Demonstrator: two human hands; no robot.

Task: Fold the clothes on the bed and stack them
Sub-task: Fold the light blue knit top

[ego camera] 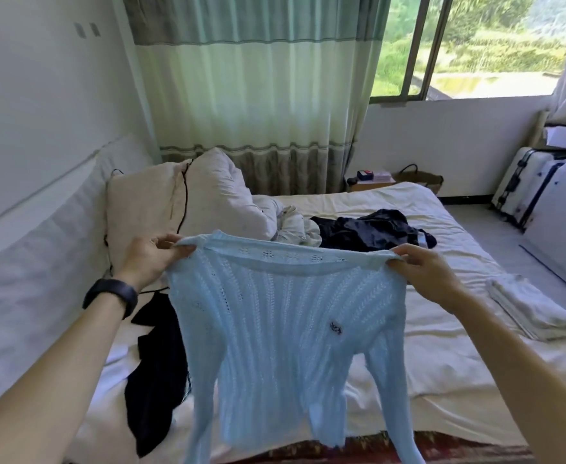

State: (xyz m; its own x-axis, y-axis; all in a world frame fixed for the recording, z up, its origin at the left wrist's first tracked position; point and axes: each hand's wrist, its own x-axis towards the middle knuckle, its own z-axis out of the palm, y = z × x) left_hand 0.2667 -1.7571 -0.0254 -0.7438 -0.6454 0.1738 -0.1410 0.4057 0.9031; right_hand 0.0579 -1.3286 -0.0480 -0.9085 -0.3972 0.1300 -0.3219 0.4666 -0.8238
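Observation:
A light blue knit sweater (pixel 281 316) hangs in the air above the bed (pixel 442 346), spread wide with its sleeves dangling. My left hand (pixel 151 259) pinches its left shoulder and my right hand (pixel 425 269) pinches its right shoulder. A dark navy garment (pixel 368 234) lies crumpled in the middle of the bed. Another black garment (pixel 156 370) lies on the bed at the left, partly behind the sweater. A folded white cloth (pixel 532 308) rests near the bed's right edge.
Two pillows (pixel 181 209) and a rumpled white piece (pixel 295 227) sit at the head of the bed, with a black cable across them. A small bedside table (pixel 372 182) stands by the curtain. A suitcase (pixel 522 189) stands on the floor at the right.

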